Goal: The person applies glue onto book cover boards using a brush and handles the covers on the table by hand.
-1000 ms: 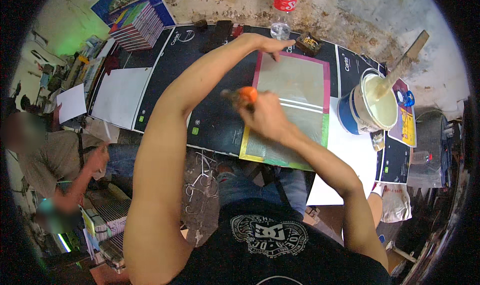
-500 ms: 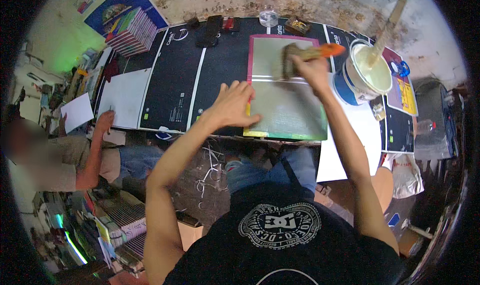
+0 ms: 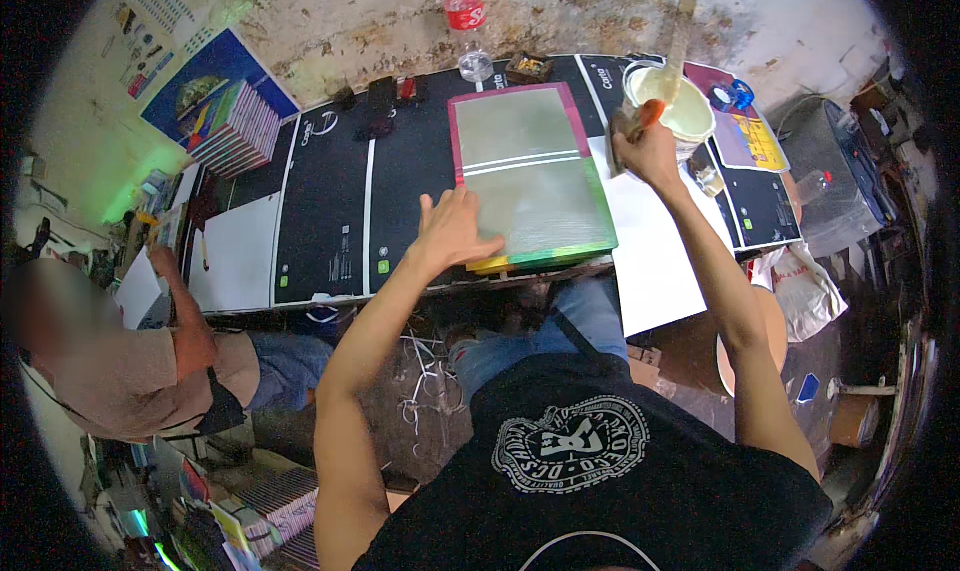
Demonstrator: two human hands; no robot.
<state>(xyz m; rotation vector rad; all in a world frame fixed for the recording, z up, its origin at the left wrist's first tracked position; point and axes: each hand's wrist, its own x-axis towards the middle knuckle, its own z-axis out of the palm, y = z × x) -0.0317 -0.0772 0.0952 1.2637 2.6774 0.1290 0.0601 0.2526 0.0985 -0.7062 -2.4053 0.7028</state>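
Note:
A stack of grey-green sheets [image 3: 545,206] with red, green and yellow edges lies in front of me, two white lines running across its top. My left hand [image 3: 452,233] rests on its left edge, fingers spread and holding nothing. Right of the stack, my right hand [image 3: 648,157] grips a wide paintbrush [image 3: 653,112] by its orange-tipped handle. The bristles hang at the left side of a white bucket [image 3: 698,129] of pale, creamy liquid, partly hidden by my hand. A coated wooden stick [image 3: 682,36] stands up out of the bucket.
A large white sheet [image 3: 655,276] lies under the bucket side, overhanging the table's front edge. Behind the stack stand a plastic bottle [image 3: 468,33] and a small box [image 3: 528,68]. Blue tape [image 3: 735,95] sits at right. A co-worker [image 3: 130,371] sits at left beside piled books [image 3: 238,131].
My right hand has carried the brush from the stack's top rightward to the bucket. My left hand stays at the stack's left edge. The co-worker's hand moved away from the white paper.

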